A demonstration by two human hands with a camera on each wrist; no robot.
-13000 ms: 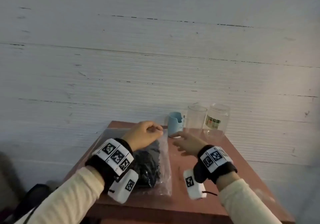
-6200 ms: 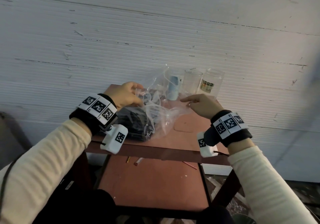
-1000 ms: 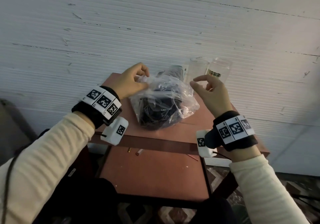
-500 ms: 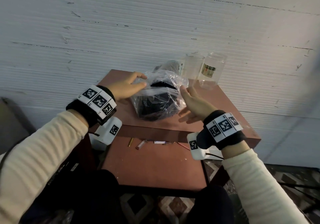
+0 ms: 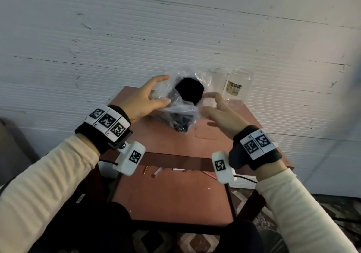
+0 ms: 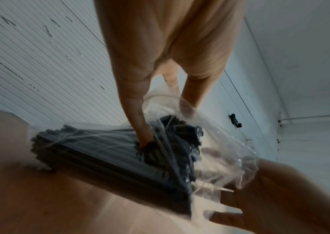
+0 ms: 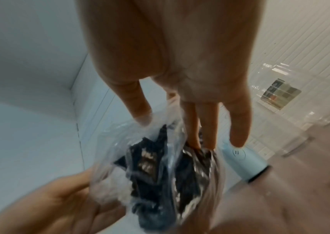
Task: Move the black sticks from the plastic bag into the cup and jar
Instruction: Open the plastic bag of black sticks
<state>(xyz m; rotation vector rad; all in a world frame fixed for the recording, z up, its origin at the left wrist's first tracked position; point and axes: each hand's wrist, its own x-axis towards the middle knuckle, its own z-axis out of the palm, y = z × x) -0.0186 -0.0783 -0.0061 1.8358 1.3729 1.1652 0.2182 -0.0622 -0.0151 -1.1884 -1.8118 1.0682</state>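
A clear plastic bag (image 5: pixel 176 109) of black sticks (image 5: pixel 188 90) stands tipped up on the red-brown table (image 5: pixel 168 141), its mouth towards me. My left hand (image 5: pixel 166 89) grips the bag's left side, thumb pressed on the sticks (image 6: pixel 104 152) through the film. At the mouth's right edge my right hand (image 5: pixel 205 104) pinches the film (image 7: pixel 170 133) between thumb and fingers. A clear glass (image 5: pixel 219 78) and a labelled jar (image 5: pixel 239 86) stand behind on the right. In the right wrist view a light blue cup (image 7: pixel 240 161) shows beside the bag; the head view hides it.
A white ribbed wall (image 5: pixel 136 37) rises right behind the table. A lower shelf (image 5: pixel 172 194) under the tabletop holds a few small bits (image 5: pixel 156 172) near its back edge. The table's front half is bare wood.
The bag has been tipped up from lying on its side, so the stick ends now face me. Both hands have risen and closed in on its mouth.
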